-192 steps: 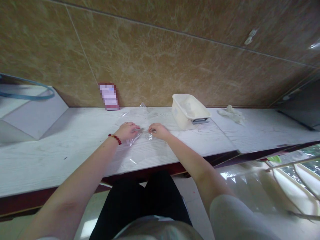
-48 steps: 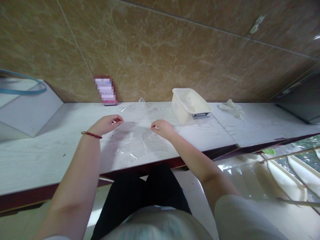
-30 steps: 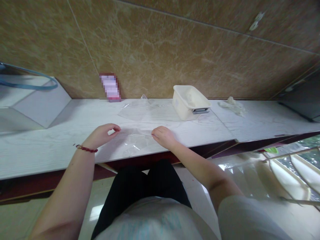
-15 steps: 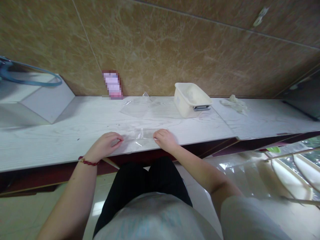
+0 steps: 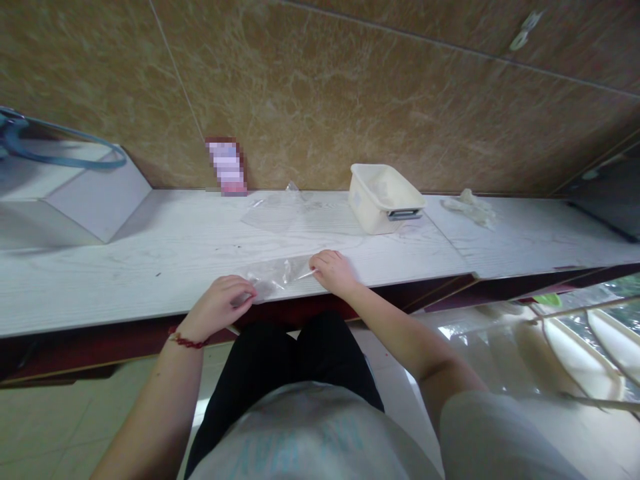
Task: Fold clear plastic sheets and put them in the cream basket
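A clear plastic bag (image 5: 280, 272) stretches flat between my two hands at the front edge of the white counter (image 5: 185, 260). My left hand (image 5: 223, 303), with a red beaded bracelet at the wrist, pinches the bag's left end. On the other end, the fingers of my right hand (image 5: 333, 271) are closed, slightly farther from the counter's edge. Another clear plastic sheet or bag (image 5: 275, 212) lies farther back, touched by neither hand. Behind my right hand stands a cream plastic bin (image 5: 373, 208) with a grey handle; something clear seems to lie inside it.
Against the brown marbled wall (image 5: 300, 100) leans a blurred-out phone-like object (image 5: 227, 167). At the left is a white box (image 5: 100, 193) with a blue strap (image 5: 75, 162) over it. A crumpled whitish plastic piece (image 5: 473, 208) rests right of the bin.
My left hand has moved right and toward the counter's front edge, while my right hand has shifted slightly away from it. The clear bag now slants between them.
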Demonstrator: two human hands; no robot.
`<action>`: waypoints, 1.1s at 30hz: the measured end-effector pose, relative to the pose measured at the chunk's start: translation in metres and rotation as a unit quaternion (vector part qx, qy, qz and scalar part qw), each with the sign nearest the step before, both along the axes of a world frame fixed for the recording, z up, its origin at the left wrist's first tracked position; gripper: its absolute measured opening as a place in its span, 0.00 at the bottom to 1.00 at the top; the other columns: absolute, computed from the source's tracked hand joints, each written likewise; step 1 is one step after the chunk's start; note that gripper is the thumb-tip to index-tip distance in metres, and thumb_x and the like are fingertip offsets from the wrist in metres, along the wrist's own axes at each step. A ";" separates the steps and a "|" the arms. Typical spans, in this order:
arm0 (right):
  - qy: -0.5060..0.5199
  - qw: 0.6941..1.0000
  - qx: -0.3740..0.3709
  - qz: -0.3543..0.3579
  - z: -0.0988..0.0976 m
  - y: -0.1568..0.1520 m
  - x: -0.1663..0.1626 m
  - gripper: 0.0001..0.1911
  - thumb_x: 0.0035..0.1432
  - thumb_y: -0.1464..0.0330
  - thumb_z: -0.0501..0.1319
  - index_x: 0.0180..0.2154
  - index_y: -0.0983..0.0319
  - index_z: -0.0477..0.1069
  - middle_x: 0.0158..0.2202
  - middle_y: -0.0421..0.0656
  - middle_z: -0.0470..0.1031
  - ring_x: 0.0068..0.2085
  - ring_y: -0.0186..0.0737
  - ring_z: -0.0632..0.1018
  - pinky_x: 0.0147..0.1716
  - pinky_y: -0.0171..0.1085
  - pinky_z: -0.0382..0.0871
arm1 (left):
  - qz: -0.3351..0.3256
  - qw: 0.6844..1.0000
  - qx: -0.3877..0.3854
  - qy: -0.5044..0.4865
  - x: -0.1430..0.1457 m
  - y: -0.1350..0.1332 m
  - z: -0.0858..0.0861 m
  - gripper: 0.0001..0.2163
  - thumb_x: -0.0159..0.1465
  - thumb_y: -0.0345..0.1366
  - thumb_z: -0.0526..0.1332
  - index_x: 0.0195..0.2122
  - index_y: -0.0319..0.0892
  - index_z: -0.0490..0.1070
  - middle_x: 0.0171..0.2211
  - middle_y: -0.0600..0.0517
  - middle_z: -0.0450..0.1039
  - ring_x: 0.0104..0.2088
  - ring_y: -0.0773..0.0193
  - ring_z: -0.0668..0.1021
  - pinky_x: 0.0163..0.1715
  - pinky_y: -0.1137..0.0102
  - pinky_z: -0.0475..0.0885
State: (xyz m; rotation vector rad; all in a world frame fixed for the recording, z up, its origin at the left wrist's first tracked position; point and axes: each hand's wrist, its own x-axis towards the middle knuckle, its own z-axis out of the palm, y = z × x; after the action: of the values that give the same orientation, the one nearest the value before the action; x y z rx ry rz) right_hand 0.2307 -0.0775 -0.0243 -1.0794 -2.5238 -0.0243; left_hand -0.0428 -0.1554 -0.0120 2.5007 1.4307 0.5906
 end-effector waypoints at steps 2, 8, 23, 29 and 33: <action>-0.008 1.000 -0.012 0.012 0.000 0.000 0.001 0.07 0.51 0.74 0.57 0.33 0.59 0.69 0.36 0.43 0.73 0.43 0.40 0.68 0.42 0.39 0.57 | -0.005 1.000 -0.008 -0.006 -0.001 0.000 0.002 0.10 0.57 0.43 0.54 0.31 0.44 0.71 0.33 0.50 0.75 0.38 0.60 0.73 0.42 0.66 0.66; 0.020 0.999 -0.033 -0.007 0.000 0.001 0.012 0.12 0.49 0.74 0.59 0.38 0.58 0.69 0.40 0.43 0.72 0.45 0.41 0.68 0.44 0.40 0.58 | 0.044 0.999 0.016 -0.011 0.024 0.011 0.020 0.15 0.57 0.46 0.54 0.36 0.42 0.70 0.37 0.47 0.74 0.40 0.57 0.73 0.43 0.63 0.65; 0.047 0.996 -0.055 -0.046 -0.002 0.013 0.037 0.06 0.50 0.71 0.59 0.34 0.60 0.70 0.36 0.42 0.73 0.41 0.38 0.70 0.42 0.37 0.62 | 0.085 0.987 0.080 0.108 0.123 0.036 0.002 0.07 0.58 0.33 0.54 0.35 0.45 0.70 0.37 0.50 0.72 0.39 0.57 0.71 0.39 0.61 0.60; 0.056 0.998 -0.042 0.003 -0.005 0.021 0.065 0.05 0.51 0.74 0.57 0.31 0.61 0.71 0.32 0.42 0.73 0.38 0.37 0.70 0.41 0.36 0.62 | 0.063 0.985 0.099 0.127 0.114 0.039 0.003 0.08 0.60 0.34 0.52 0.34 0.44 0.71 0.36 0.51 0.73 0.38 0.58 0.71 0.38 0.61 0.59; 0.054 0.998 -0.022 0.028 -0.009 0.024 0.075 0.06 0.53 0.73 0.57 0.30 0.61 0.72 0.31 0.42 0.73 0.36 0.35 0.70 0.40 0.35 0.63 | 0.060 0.985 0.095 0.131 0.114 0.042 0.002 0.09 0.60 0.34 0.51 0.34 0.44 0.71 0.37 0.50 0.73 0.38 0.58 0.71 0.39 0.61 0.59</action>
State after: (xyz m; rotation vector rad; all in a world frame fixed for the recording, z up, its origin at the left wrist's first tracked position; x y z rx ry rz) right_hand 0.3056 -0.0535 -0.0333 -0.9985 -2.4664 0.1016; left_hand 0.0714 -0.1134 -0.0102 2.7399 1.6999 0.4510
